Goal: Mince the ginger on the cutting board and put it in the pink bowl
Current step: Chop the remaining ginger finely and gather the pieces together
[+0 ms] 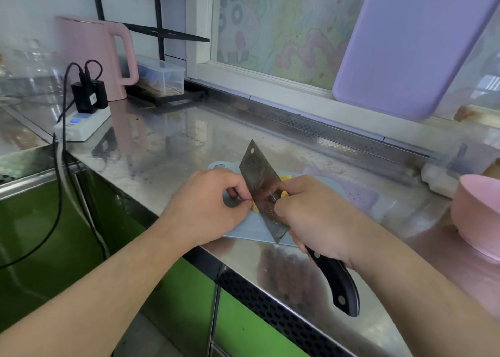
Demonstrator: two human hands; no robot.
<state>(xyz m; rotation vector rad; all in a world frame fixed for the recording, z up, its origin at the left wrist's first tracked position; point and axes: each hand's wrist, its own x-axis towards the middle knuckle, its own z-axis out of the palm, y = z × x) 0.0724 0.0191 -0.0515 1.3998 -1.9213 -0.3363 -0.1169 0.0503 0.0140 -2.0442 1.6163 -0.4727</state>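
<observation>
On the steel counter (173,140), near the front edge at about 6 o'clock in the view, lies a pale blue cutting board (244,228) with both hands working over it. The right hand (316,216) is wrapped around the black handle of a cleaver (263,191), gripping high up where the handle meets the blade, so the handle's tail sticks out toward 5 o'clock past the wrist. The wide blade stands nearly on edge, its tip pointing to 11 o'clock and its cutting edge down on the board. The left hand (208,207) sits just at 9 o'clock of the blade, fingers curled with their tips pinched against the ginger (255,207), a small yellow piece showing between the fingertips and the blade (most of it is hidden by the knuckles and steel). More yellow shows beyond the blade at 12 o'clock of the right hand. The pink bowl (477,216) stands at 3 o'clock, well apart from the board, cut off by the frame's edge. At 10 o'clock, far back, stand a pink kettle (93,56) and a white power strip (82,125) with black plugs in it; a clear plastic box (161,76) sits just beside the kettle. A lilac board (414,42) leans against the window at 1 o'clock.
</observation>
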